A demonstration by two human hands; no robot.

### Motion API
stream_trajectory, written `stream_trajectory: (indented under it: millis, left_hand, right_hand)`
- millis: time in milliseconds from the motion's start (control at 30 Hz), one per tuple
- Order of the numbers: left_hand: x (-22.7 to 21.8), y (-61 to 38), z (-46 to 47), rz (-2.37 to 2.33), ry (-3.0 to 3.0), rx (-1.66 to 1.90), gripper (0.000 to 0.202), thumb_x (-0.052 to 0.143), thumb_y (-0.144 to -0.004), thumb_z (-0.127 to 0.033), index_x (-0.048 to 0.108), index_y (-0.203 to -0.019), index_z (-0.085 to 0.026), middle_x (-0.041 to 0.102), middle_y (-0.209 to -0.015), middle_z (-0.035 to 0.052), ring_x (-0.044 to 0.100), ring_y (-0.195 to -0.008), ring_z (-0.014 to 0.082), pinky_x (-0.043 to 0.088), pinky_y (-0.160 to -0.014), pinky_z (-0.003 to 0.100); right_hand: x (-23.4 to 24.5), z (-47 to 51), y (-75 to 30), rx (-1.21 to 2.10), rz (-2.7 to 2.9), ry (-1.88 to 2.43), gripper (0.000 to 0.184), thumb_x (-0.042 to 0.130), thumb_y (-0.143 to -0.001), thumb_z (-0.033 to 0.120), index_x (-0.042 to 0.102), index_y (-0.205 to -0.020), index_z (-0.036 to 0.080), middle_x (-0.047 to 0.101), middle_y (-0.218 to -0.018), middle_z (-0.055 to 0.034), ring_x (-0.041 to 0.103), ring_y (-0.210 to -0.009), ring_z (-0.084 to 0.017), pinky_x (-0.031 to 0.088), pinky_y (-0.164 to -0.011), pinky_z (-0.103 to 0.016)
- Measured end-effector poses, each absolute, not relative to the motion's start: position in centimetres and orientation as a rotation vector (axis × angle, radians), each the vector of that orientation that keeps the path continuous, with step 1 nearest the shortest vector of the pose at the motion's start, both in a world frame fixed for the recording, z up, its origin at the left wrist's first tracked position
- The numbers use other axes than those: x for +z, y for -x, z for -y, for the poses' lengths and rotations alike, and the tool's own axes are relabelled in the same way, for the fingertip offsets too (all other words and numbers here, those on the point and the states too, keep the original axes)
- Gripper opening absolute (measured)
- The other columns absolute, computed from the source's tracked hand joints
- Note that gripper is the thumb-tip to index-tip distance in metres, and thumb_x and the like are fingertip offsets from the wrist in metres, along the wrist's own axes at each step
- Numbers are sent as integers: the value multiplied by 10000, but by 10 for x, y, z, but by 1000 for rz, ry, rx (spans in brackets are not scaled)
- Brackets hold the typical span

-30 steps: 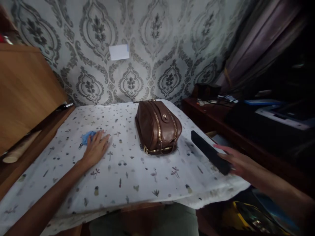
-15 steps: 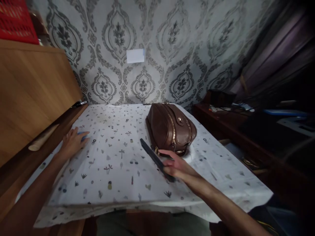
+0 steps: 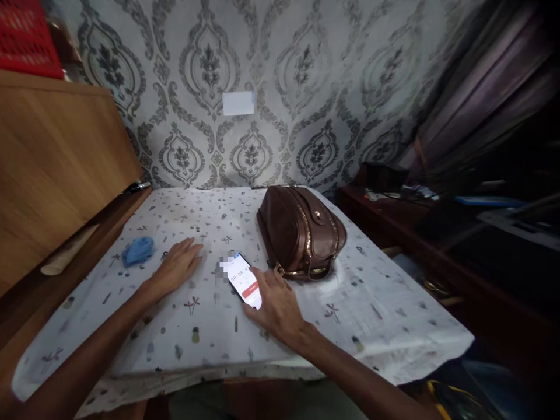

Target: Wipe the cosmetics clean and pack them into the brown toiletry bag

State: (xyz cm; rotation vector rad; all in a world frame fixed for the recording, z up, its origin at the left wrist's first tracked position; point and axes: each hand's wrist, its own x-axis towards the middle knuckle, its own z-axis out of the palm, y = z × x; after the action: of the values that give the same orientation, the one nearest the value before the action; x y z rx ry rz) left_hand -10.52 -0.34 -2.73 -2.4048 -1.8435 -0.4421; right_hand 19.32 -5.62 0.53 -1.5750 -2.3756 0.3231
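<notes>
A phone (image 3: pixel 244 282) with a lit screen showing a timer and a red button lies at the middle of the table, screen up. My right hand (image 3: pixel 277 303) grips its right side and near end, with thumb and fingers at the edges. My left hand (image 3: pixel 177 268) rests palm down on the patterned white tablecloth (image 3: pixel 210 335), fingers stretched out and holding nothing. Left of it sits a crumpled blue cloth (image 3: pixel 139 251). Behind my right hand stands a brown leather bag (image 3: pixel 284 224) with gold zips.
A wooden cabinet (image 3: pixel 56 169) borders the table on the left, with a red basket (image 3: pixel 28 41) on top. At the back rises a patterned wall (image 3: pixel 254 52) bearing a white paper (image 3: pixel 238 103). On the right is a dark red desk (image 3: pixel 371 216) with cluttered items.
My right hand has turned the phone screen up and brought it left onto the table. My left hand has left the blue cloth and moved right, uncovering it.
</notes>
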Motion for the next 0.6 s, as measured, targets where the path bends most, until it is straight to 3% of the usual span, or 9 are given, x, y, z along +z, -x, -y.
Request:
stream_trajectory:
  millis: [100, 167, 233, 300, 367, 467, 533, 600]
  left_hand:
    - [-29, 96, -8, 1782, 2420, -439, 506, 333, -996, -435, 573, -1359, -176, 552, -1473, 161, 490, -1389, 312, 416, -1145, 501]
    - [-33, 96, -15, 1733, 2424, -490, 490, 346, -993, -440, 580, -1341, -188, 579, -1447, 144, 517, -1365, 309, 437, -1129, 499]
    - [-39, 99, -21, 1696, 2436, -538, 483, 334, -996, -446, 598, -1311, -193, 605, -1415, 138, 552, -1327, 306, 441, -1125, 508]
    - [-46, 104, -27, 1723, 2435, -548, 522, 323, -988, -470, 595, -1317, -169, 604, -1409, 160, 551, -1327, 322, 433, -1129, 520]
    - [-51, 108, -33, 1809, 2418, -545, 566, 333, -971, -495, 587, -1332, -140, 589, -1419, 188, 525, -1352, 347, 429, -1128, 530]
    - [-53, 104, -36, 1929, 2401, -548, 577, 345, -959, -497, 586, -1332, -128, 574, -1432, 199, 490, -1381, 358, 410, -1139, 533]
    - [-49, 95, -32, 1957, 2406, -579, 558, 340, -967, -483, 586, -1327, -134, 557, -1450, 189, 476, -1391, 347, 392, -1153, 529]
    - [-44, 83, -25, 1940, 2434, -630, 545, 341, -979, -481, 568, -1346, -148, 528, -1479, 175, 470, -1392, 332, 386, -1158, 521]
  right_hand:
    - [-1, 61, -202, 281, 2392, 1452, 642, 727, -789, 336, 547, -1377, 150, 665, -1215, -177, 587, -1148, -356, 453, -1002, -500]
    - [-5, 62, -222, 329, 2371, 1265, 444, 682, -822, 322, 642, -1236, 166, 685, -1192, -156, 616, -1111, -320, 478, -977, -460]
    - [-9, 59, -256, 424, 2260, 1146, 193, 576, -872, 271, 702, -987, 181, 732, -1013, -101, 672, -947, -244, 520, -869, -360]
    - [-13, 50, -299, 486, 2013, 1267, 251, 469, -919, 286, 665, -795, 188, 697, -746, -41, 655, -694, -182, 513, -685, -283]
    - [-15, 30, -343, 412, 1747, 1475, 350, 397, -945, 356, 626, -743, 188, 658, -664, -42, 642, -630, -187, 504, -618, -282]
    - [-18, -13, -392, 196, 1616, 1750, 386, 365, -929, 386, 671, -896, 153, 740, -875, -143, 704, -855, -278, 547, -812, -402]
    - [-24, -41, -410, 190, 1651, 1764, 401, 461, -880, 384, 664, -1107, 122, 701, -1211, -214, 625, -1186, -342, 453, -1040, -493]
    - [-34, -58, -422, 182, 1785, 1886, 521, 502, -875, 404, 596, -1276, 85, 568, -1432, -248, 484, -1382, -361, 323, -1158, -546]
